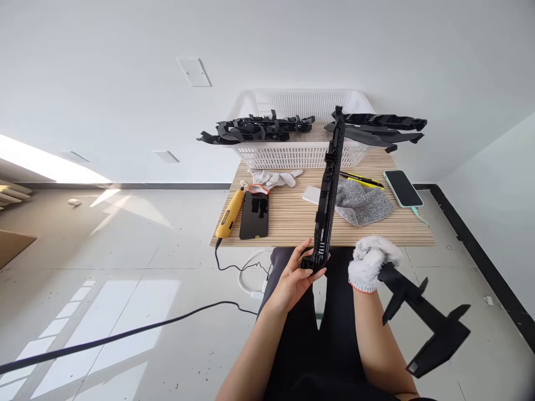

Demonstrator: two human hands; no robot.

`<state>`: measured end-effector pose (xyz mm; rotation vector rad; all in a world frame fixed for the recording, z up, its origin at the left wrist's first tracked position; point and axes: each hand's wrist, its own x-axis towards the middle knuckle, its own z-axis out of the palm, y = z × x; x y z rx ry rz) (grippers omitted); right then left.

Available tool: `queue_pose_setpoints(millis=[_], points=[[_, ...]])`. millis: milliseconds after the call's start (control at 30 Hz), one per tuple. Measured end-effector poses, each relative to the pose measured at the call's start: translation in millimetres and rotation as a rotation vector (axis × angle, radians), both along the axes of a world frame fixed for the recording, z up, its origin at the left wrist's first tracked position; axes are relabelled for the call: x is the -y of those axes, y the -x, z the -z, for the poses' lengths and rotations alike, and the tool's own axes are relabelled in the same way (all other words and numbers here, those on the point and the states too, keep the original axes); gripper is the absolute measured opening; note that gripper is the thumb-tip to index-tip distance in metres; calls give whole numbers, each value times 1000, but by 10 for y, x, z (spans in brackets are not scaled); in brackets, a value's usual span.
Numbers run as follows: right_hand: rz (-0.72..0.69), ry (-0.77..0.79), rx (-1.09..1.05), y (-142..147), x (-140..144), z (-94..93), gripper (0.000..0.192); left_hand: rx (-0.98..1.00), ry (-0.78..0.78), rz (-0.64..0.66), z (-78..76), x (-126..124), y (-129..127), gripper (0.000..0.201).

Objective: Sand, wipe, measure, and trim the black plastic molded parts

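Note:
My bare left hand [296, 278] grips the lower end of a long black plastic trim piece [330, 184], which points up and away over the table. On my right hand [371, 264] is a white knit glove with an orange cuff. Its fingers are closed around one end of a branched black plastic part [426, 312], which hangs out to the right beside my forearm. Beyond the hands stands a white plastic basket [292, 155]. A pile of black plastic parts [259, 129] lies across its left side, and a few more black parts [380, 131] rest over its right side.
The slatted wooden table [288, 223] holds a yellow rotary tool [230, 214], a dark phone [254, 216], a white glove [276, 178], a grey cloth [363, 201], a yellow-black cutter [361, 180] and a phone on a cable [403, 188]. A black cord [125, 334] crosses the floor.

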<state>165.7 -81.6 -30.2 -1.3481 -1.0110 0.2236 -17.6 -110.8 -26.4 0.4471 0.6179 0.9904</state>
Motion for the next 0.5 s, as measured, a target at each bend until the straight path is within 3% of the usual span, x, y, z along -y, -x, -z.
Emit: queue_pose_setpoints(millis=[200,400,500], points=[[-112,62,-109,141,-112,-44,35,-8,16,6,8,-7,11,62],[-60,-36,-125,112,-25,-114,43,-14,7,22,18,-15,29,61],[-38,-40,-156,146,-31,-130,38,-23,1,27,19,-12,36,62]])
